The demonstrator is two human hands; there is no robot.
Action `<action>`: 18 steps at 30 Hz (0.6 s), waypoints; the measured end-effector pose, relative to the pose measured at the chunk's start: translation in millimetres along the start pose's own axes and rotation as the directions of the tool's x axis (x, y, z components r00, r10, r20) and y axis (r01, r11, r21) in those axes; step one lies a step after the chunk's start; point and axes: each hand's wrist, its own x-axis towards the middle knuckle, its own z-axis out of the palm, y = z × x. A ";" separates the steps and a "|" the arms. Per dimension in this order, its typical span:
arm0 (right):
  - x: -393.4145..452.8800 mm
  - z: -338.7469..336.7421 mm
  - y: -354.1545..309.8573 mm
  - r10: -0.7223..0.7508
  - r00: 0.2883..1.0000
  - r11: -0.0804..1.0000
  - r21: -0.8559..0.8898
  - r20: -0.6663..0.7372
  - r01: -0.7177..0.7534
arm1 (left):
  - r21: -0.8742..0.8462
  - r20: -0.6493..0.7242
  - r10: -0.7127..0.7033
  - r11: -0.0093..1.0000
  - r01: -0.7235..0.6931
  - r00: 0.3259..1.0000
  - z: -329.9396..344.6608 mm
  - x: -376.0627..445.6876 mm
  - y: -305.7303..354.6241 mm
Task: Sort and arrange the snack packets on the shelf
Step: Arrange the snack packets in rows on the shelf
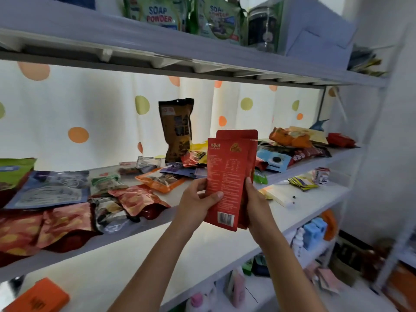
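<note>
White shelf point(225, 239) across the whole view, snack packets scattered all over it. Polka-dot curtain point(78, 104) right behind. Soap powder bags point(159, 14) and a jar point(263, 28) up on the top shelf. Red-gold packets point(45, 226) lying flat at the left edge, blue packet point(51, 188) just behind them. Tall brown pouch point(177, 129) standing upright against the curtain, mid-shelf. Orange box point(38, 298) down on the lower board.

Both forearms reaching up from bottom centre, meeting in front of the shelf. Two red packets point(227, 176) held upright, stacked one behind the other, barcode side facing out, above the shelf's front edge. Left hand point(198, 206) gripping the left edge, thumb across the front. Right hand point(256, 203) clamping the right edge, fingers wrapped behind.
</note>
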 end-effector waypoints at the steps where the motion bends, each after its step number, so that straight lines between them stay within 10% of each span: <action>1: -3.8 -1.7 4.5 0.006 1.000 1.000 0.004 -0.028 -0.006 | 0.001 0.014 -0.014 1.000 0.014 1.000 4.5 -3.2 -3.2; 18: -61.9 -57.1 91.8 0.222 0.903 0.948 -0.136 -0.367 -0.288 | -0.085 -0.025 -0.316 0.946 0.313 0.948 64.4 -60.9 -93.3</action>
